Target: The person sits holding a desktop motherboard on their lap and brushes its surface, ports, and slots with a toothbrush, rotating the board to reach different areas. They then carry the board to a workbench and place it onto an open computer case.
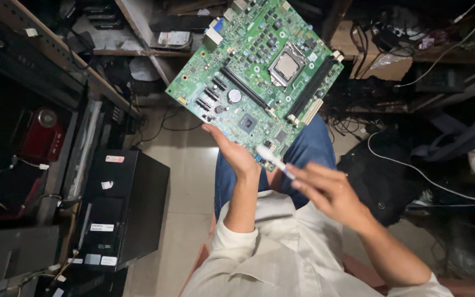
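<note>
head view: the left hand [236, 155] grips the lower edge of a green rectangular circuit board [257, 71] raised above the lap; the right hand [325, 190] fingers pinch a slim white pen-like tool [273, 160] touching that edge.

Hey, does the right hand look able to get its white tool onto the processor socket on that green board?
Probably yes: the right hand holds the white tool at the motherboard edge, and the processor socket faces up, uncovered.

On the black computer tower [125, 206] at the left sit a small pink label [115, 159] on top, white rectangular labels [101, 227] down its front and a white scrap of tape [107, 185], with a cardboard box [383, 65] on the right-hand shelf.
</note>
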Demonstrator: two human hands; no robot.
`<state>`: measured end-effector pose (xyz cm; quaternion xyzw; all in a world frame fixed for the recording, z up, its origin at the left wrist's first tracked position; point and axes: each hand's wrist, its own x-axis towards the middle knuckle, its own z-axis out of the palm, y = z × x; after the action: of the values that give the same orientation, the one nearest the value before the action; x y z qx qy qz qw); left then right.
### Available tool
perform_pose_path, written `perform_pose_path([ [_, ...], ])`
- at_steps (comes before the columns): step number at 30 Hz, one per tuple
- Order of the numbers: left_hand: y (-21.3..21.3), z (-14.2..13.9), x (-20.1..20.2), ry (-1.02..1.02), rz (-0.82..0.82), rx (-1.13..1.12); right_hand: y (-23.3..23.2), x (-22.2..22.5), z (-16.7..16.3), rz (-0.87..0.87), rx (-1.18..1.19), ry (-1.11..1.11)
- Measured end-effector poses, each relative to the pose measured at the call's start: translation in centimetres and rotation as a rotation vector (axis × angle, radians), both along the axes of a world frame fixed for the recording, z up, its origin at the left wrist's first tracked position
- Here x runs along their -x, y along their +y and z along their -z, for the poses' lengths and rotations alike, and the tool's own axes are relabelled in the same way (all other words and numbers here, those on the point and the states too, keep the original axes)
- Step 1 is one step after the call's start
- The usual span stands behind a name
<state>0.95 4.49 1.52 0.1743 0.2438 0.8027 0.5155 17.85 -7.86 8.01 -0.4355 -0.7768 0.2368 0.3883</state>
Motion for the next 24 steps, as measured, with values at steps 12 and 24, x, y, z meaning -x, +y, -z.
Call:
perform_pose_path([
  [12,-0.7,0.2,0.4,-0.010,0.028,-0.047,0.3,-0.1,-0.3,0.007,-0.013,0.001],
  [24,-0.6,0.7,0.6,0.094,-0.024,-0.013,2.1,0.0,-2.1,-0.087,-0.078,-0.129],
])
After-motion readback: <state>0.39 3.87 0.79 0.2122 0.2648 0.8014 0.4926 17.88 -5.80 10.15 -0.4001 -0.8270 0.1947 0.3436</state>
